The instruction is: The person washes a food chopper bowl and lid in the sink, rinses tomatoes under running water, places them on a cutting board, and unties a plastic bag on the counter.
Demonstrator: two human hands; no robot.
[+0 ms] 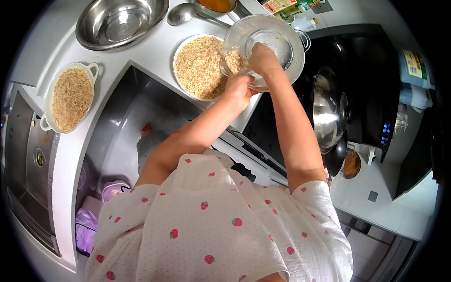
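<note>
A clear glass bowl (295,56) is tilted over a round white dish (174,70) heaped with a pale, crumbly, oat-like mixture (199,66). My left hand (238,88) grips the bowl's near rim. Inside the bowl, my right hand (264,58) has its fingers curled downward, and their tips are hidden. A small clump of the same mixture (234,61) lies at the bowl's left side, beside my right hand. Whether that hand holds anything does not show.
On the left counter stands a white two-handled dish (49,101) of similar mixture. A steel basin (87,28) and a ladle (182,14) lie at the back. To the right are the black stove (293,110) and a steel wok or lid (326,110). A sink (23,141) is far left.
</note>
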